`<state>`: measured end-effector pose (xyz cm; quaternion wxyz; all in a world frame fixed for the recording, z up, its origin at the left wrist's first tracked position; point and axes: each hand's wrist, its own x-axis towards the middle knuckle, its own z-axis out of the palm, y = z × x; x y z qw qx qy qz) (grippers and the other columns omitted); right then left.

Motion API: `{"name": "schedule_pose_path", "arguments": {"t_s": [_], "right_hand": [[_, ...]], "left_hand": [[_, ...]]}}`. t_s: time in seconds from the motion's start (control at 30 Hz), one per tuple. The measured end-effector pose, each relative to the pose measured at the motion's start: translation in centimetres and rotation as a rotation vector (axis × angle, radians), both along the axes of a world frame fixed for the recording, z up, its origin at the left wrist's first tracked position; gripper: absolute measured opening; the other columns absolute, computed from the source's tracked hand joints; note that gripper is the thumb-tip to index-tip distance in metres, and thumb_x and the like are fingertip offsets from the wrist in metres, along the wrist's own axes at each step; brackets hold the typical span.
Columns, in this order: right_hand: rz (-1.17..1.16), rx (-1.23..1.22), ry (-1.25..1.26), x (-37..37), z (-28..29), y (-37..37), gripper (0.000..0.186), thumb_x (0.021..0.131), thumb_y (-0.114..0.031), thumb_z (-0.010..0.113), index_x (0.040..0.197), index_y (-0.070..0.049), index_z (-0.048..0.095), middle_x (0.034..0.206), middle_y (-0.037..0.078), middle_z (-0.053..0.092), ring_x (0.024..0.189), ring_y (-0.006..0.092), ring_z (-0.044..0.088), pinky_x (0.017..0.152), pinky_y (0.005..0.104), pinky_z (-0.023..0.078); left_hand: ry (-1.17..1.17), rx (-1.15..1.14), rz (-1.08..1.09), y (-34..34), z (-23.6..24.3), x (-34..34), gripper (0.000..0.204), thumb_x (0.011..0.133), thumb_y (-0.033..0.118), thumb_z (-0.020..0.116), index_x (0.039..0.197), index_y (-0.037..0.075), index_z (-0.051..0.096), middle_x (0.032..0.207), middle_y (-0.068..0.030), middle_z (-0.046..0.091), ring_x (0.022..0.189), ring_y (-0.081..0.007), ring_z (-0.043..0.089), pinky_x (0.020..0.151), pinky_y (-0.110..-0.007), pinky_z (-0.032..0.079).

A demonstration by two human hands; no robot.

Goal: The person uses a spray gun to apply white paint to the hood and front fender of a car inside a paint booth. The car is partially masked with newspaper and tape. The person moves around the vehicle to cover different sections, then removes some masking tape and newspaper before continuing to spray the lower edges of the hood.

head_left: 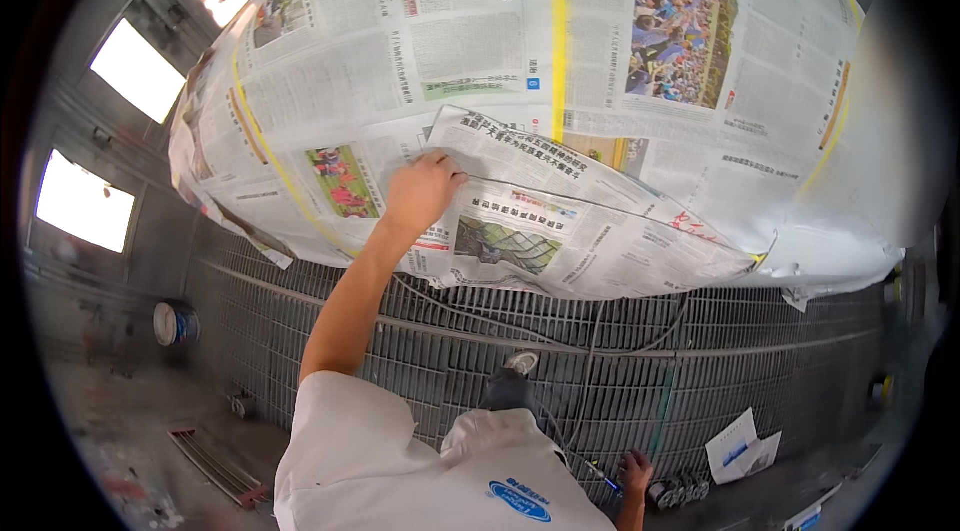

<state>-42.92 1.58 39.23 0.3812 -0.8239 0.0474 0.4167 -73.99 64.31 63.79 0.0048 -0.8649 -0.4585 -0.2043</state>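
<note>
A large rounded body is wrapped in newspaper sheets [470, 41], joined by strips of yellow tape [559, 26]. On its near side, a loose newspaper sheet [610, 241] lies folded and partly lifted. My left hand [425, 193] reaches up to that sheet's left end, its fingers bent and pressed together on the paper's edge. Low and to the right, my right hand [635, 472] hangs beside my body with its fingers curled. Close to it is a slim blue-and-metal fitting [604, 477]; what the fingers hold is too small and blurred to make out.
Metal grating [760, 341] forms the floor, with a dark hose [500, 328] running across it. A round can [176, 323] stands at the left. Folded paper [742, 449] lies at lower right, near small dark rollers [680, 489]. Bright lamps [137, 69] line the left wall.
</note>
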Motion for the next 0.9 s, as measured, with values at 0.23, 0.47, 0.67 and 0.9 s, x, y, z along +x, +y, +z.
{"name": "schedule_pose_path", "arguments": {"t_s": [0.23,0.47,0.67,0.9], "right_hand": [[-0.013,0.085,-0.035,-3.8,0.5,-0.9,0.035,0.086,-0.008,0.062,0.117,0.007,0.059,0.082,0.011,0.066,0.067,0.0174,0.063,0.050,0.0292,0.049],[-0.080,0.073,0.130,-7.7,-4.7,-6.1,0.037,0.085,-0.009,0.061,0.120,0.004,0.059,0.082,0.014,0.067,0.062,0.0182,0.063,0.047,0.0292,0.047],[-0.191,0.085,0.099,-7.5,-1.8,-6.5,0.035,0.086,-0.006,0.059,0.119,0.005,0.058,0.078,0.013,0.065,0.059,0.0176,0.061,0.044,0.0289,0.045],[-0.285,0.153,0.054,-6.6,-2.8,-9.6,0.032,0.082,-0.009,0.063,0.111,0.003,0.064,0.069,0.005,0.060,0.051,0.0113,0.053,0.042,0.0270,0.041]], "left_hand": [[0.168,-0.061,0.158,2.5,0.2,0.5,0.029,0.076,0.040,0.073,0.079,0.012,0.073,0.086,-0.0107,0.070,0.078,-0.0297,0.069,0.068,-0.040,0.053],[0.211,0.054,0.145,2.4,0.9,1.4,0.031,0.075,0.041,0.074,0.084,0.012,0.074,0.087,-0.0092,0.070,0.075,-0.0305,0.069,0.066,-0.042,0.053],[0.098,0.080,0.261,2.1,1.0,-1.6,0.034,0.076,0.038,0.074,0.095,0.010,0.070,0.094,-0.0090,0.068,0.078,-0.0304,0.067,0.068,-0.042,0.052],[-0.513,0.049,0.131,0.6,5.7,1.3,0.036,0.075,0.016,0.078,0.108,0.009,0.065,0.091,-0.0073,0.063,0.070,-0.0237,0.060,0.066,-0.036,0.049]]}}
